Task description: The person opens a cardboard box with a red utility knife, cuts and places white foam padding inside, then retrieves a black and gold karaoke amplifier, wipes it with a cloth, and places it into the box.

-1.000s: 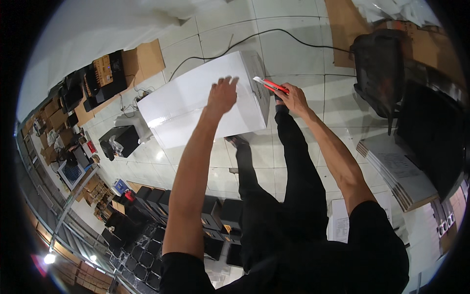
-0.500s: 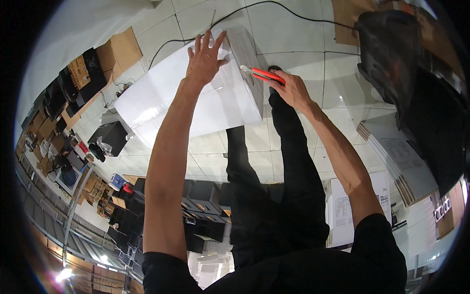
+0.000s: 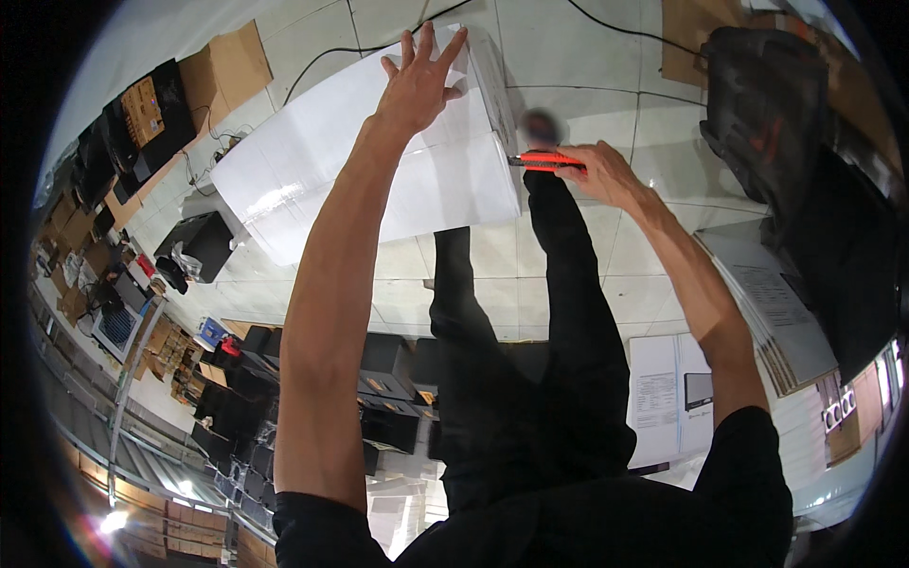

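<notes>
A large white cardboard box [image 3: 331, 180] lies on the tiled floor in front of me, with shiny clear tape along its upper face. My left hand [image 3: 415, 90] rests on that face near the far right edge, fingers spread and holding nothing. In my right hand [image 3: 598, 172] is a red box cutter [image 3: 551, 163], gripped with its tip pointing left. The tip is at the box's right end, close to the seam; whether it cuts in cannot be made out.
My legs [image 3: 578, 246] stand by the box's near right corner. A black cable [image 3: 331, 54] runs along the floor beyond it. A black box-like unit [image 3: 196, 246] sits at left. Flat white cartons [image 3: 767, 293] and a black chair [image 3: 757, 104] are at right.
My right hand has lowered and turned the box cutter, bringing its tip to the box's right end. My left hand stays spread on the box. One foot is blurred by motion.
</notes>
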The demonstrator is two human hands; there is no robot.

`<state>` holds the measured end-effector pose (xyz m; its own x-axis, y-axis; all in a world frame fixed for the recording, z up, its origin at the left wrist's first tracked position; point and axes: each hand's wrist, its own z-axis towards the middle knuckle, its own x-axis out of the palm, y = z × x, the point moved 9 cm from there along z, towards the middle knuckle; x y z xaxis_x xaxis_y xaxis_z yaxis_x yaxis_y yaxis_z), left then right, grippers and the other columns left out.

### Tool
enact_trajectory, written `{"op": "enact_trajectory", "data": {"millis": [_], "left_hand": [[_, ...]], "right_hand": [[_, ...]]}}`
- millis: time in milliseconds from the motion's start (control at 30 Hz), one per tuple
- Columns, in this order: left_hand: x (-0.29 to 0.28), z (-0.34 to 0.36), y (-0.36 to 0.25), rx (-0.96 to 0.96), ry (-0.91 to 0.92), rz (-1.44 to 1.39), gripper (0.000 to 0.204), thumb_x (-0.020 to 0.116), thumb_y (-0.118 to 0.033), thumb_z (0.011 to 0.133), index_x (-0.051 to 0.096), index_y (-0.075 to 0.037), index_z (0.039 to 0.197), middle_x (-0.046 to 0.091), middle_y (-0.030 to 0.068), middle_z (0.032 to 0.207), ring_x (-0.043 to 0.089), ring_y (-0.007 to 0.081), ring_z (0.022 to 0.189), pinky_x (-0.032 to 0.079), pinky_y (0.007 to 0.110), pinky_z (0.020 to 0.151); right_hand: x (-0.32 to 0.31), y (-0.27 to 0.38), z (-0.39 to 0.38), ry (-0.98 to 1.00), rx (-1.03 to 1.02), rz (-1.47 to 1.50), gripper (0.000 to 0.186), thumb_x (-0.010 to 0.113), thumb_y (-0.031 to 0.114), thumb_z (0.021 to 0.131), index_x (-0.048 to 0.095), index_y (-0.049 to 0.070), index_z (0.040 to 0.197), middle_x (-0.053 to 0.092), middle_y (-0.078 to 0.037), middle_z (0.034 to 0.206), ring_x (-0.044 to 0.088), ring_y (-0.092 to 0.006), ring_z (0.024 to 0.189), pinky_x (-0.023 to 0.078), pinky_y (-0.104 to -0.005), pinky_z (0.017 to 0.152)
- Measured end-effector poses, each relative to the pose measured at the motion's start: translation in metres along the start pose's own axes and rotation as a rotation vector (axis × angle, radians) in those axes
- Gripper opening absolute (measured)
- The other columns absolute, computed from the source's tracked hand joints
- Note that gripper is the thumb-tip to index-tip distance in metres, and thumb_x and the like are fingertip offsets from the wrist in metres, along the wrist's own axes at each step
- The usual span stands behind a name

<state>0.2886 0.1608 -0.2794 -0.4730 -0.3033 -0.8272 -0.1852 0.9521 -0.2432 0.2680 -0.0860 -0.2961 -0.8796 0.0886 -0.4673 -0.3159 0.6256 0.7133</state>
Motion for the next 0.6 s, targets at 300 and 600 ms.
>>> {"op": "enact_trajectory", "data": {"millis": [300,600], "left_hand": [[-0.011,-0.018,0.019,-0.02,-0.2,-0.024,0.084,0.067,-0.038,0.087,0.017,-0.028,0.153,0.029,0.0189,0.153,0.027,0.0395,0.141,0.026,0.065,0.108],[0.044,-0.232,0.221,-0.786,-0.523,-0.46,0.052,0.069,-0.021,0.085,0.053,0.0,0.13,0.061,0.0182,0.123,0.051,0.0339,0.12,0.038,0.044,0.105]], "right_hand": [[-0.011,-0.028,-0.032,-0.293,0.115,0.354,0.026,0.064,0.019,0.092,0.066,0.004,0.113,0.069,-0.01,0.088,0.062,-0.0189,0.075,0.049,-0.0324,0.072],[-0.025,-0.067,-0.085,-0.455,0.689,0.608,0.028,0.065,0.032,0.093,0.059,0.007,0.083,0.048,0.004,0.064,0.042,-0.0041,0.057,0.031,-0.022,0.05]]}}
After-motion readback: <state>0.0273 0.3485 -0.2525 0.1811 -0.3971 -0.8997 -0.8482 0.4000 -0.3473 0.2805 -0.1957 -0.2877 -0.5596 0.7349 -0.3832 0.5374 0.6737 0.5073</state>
